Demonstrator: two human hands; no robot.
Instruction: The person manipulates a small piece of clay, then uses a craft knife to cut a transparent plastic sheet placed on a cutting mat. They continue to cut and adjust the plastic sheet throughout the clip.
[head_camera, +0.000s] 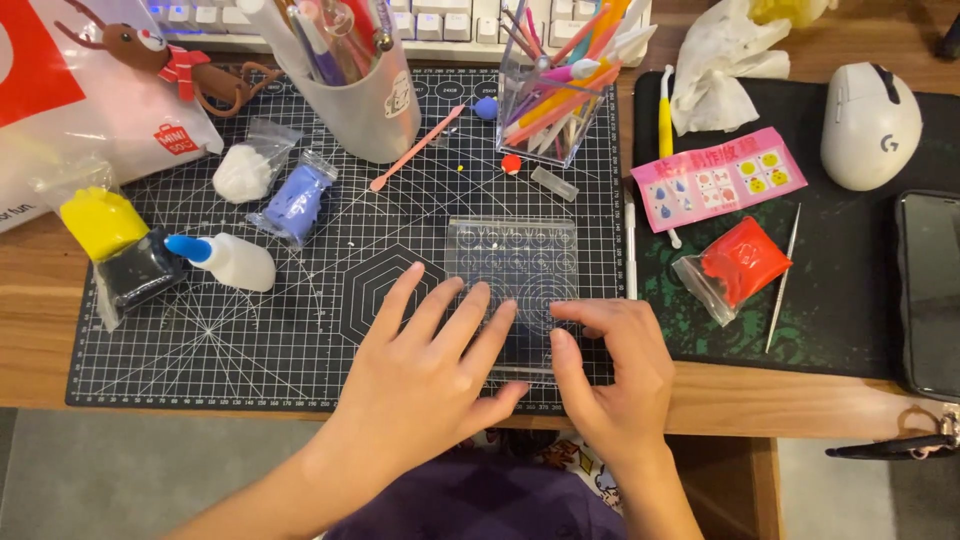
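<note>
A clear acrylic plate (512, 252) marked with circles lies on the black cutting mat (250, 330) near its front right corner. My left hand (425, 370) rests flat with spread fingers on the plate's near left part. My right hand (612, 370) presses on the plate's near right edge, its fingers curled inward. Whatever lies under the plate is hidden by my hands.
Bags of white (245, 170), blue (298, 198), yellow (100, 220) and red clay (740, 262), a glue bottle (228, 260), a grey tool cup (365, 95), a clear pen holder (548, 95), a pink card (718, 178), a mouse (868, 125), a phone (930, 290) and a needle tool (782, 280) surround it.
</note>
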